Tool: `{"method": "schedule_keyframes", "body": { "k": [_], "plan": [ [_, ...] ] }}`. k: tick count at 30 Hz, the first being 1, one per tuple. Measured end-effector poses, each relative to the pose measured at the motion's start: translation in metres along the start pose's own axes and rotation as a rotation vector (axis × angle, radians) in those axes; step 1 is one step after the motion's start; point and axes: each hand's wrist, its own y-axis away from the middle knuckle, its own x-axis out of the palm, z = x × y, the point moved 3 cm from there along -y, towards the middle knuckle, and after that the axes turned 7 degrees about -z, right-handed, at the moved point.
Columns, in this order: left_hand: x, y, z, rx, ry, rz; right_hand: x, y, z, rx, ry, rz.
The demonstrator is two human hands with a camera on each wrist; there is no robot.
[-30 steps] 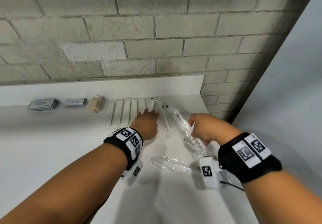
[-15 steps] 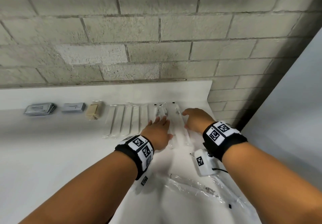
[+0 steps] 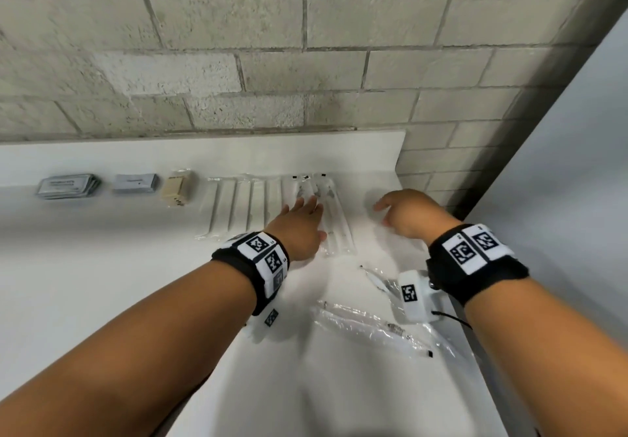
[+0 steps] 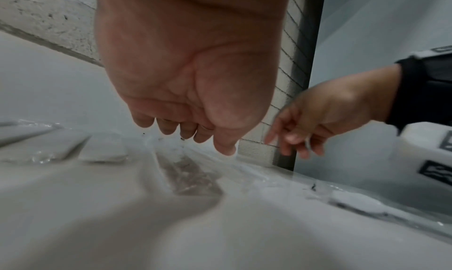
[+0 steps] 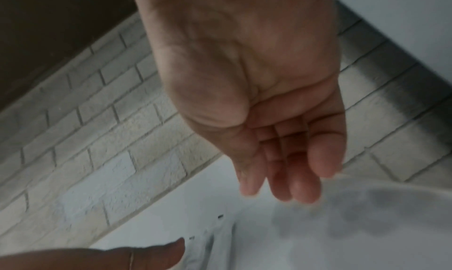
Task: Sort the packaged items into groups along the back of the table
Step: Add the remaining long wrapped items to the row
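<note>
The clear packs [image 3: 334, 219] at the back of the white table [image 3: 85, 283] are blurred, their contents unreadable. The left hand [image 3: 300, 229] lies flat, apparently touching them; the right hand [image 3: 407, 214] hovers relaxed, empty. Block wall [image 3: 272, 45] behind.

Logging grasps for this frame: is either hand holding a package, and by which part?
Neither. The left hand lies flat on the clear packets; the right hand is open and holds nothing.

Black wristbands [image 3: 475, 259] with white square-code markers [image 3: 258, 244]
</note>
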Motion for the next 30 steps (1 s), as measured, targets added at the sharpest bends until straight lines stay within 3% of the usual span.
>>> {"method": "schedule_keyframes", "body": {
  "k": [2, 6, 11, 15, 21, 26, 30],
  "plan": [
    [-0.003, 0.004, -0.005, 0.010, -0.013, -0.005, -0.003, 0.024, -0.009, 0.098, -0.006, 0.114],
    [-0.006, 0.017, -0.026, 0.087, -0.032, -0.023, 0.013, 0.067, -0.013, 0.018, 0.274, 0.345],
    [-0.001, 0.031, -0.043, 0.137, -0.050, 0.006, 0.046, 0.073, -0.014, -0.030, 0.401, 0.281],
    [-0.002, 0.037, -0.040, 0.114, -0.065, 0.018, 0.024, 0.071, -0.014, 0.042, 0.215, 0.209],
    [-0.004, 0.036, -0.037, 0.080, -0.051, 0.020, 0.008, 0.027, -0.015, 0.164, -0.084, 0.057],
    [-0.003, 0.026, -0.031, 0.027, 0.003, -0.003, 0.000, 0.011, -0.018, -0.012, 0.042, -0.148],
    [-0.002, 0.013, -0.023, -0.004, 0.019, 0.008, 0.019, 0.014, -0.020, -0.213, 0.279, 0.027]
  ]
}}
